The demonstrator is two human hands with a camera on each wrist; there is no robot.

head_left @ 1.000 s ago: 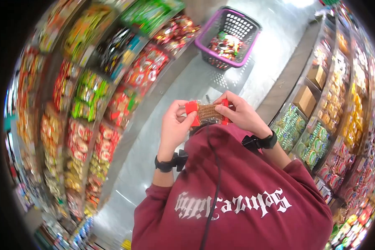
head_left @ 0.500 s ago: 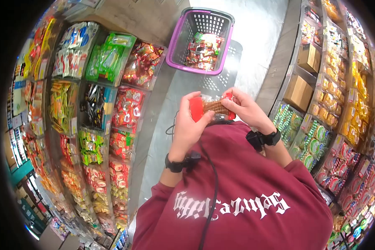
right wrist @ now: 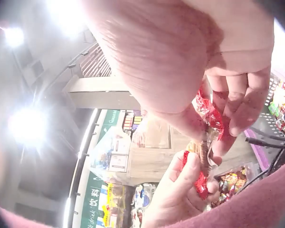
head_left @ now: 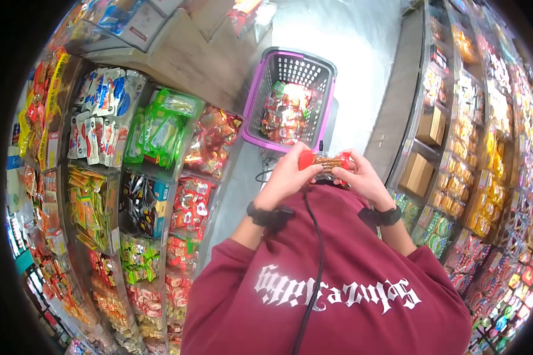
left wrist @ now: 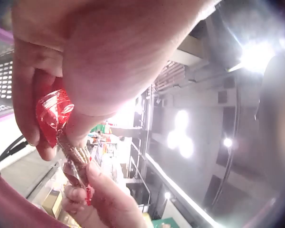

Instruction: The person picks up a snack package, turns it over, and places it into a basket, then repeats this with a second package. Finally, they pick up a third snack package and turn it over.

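A clear snack packet (head_left: 326, 161) with red ends and ridged brown pieces inside stretches between both hands, in front of the maroon sweatshirt. The left hand (head_left: 285, 177) pinches one red end between thumb and fingers. On the other end, the right hand (head_left: 362, 177) grips with its thumb along the near side. The left wrist view shows the crinkled red end (left wrist: 54, 111) under the left thumb and the brown middle beyond it. Seen from the right wrist, the packet's brown part (right wrist: 205, 154) runs between the two hands, partly hidden by the fingers.
A grey basket with a purple rim (head_left: 247, 121) stands on the floor just ahead, holding several wrapped snacks (head_left: 287, 112). Shelf bins of packaged snacks (head_left: 163, 127) line the left side. On the right shelves are more snacks and cardboard boxes (head_left: 416, 173). A black cable (head_left: 315, 254) hangs down the sweatshirt.
The hands have come closer together, and the packet has tipped from its broad face to a narrower view. In the head view, basket and left shelves have shifted as the camera turned.
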